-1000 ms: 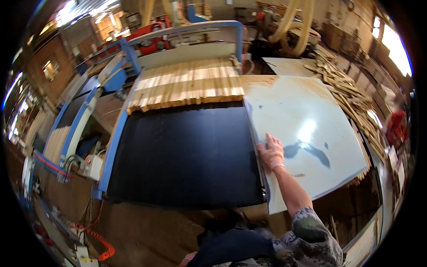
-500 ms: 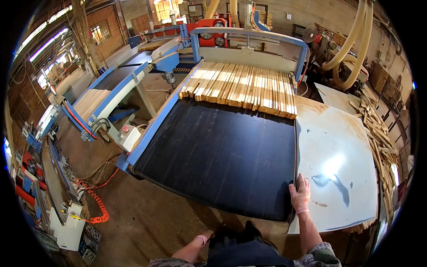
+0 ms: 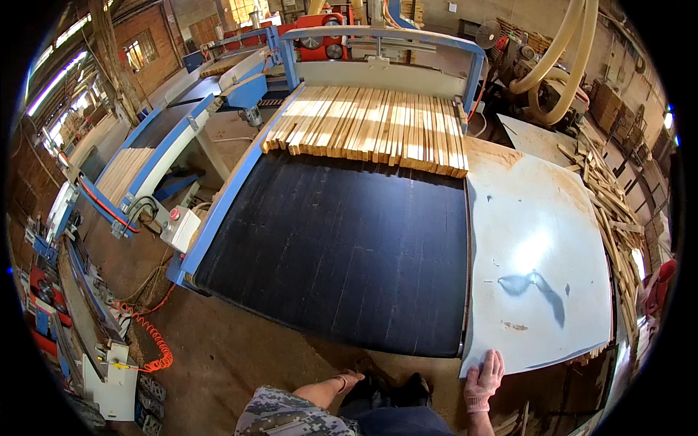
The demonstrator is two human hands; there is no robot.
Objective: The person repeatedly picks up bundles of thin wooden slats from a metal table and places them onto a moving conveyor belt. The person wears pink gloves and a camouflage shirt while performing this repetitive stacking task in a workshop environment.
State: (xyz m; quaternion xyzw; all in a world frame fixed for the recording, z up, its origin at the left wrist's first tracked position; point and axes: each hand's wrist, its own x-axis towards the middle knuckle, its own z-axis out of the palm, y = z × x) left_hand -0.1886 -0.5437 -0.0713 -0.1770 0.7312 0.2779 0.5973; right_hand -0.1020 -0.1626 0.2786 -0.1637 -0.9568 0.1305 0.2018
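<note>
My right hand (image 3: 486,379), in a thin pale glove, rests with fingers extended on the near left corner of a pale metal sheet tabletop (image 3: 538,305). It holds nothing. Low by my legs hangs my left hand (image 3: 350,380), gloved too, its fingers loosely stretched and nothing visible in them. In front of me lies a wide black conveyor belt (image 3: 334,247). Across its far end sits a row of wooden strips (image 3: 371,127), packed side by side with uneven near ends.
A blue frame (image 3: 382,32) spans the belt behind the strips. At the belt's left is a control box (image 3: 179,227) with a red button. Loose wood pieces (image 3: 614,211) are heaped right of the tabletop. A coiled orange hose (image 3: 156,345) hangs at lower left.
My right hand has slid back toward me, from the belt's right edge to the tabletop's near corner. The view has shifted; the strips look unmoved on the belt.
</note>
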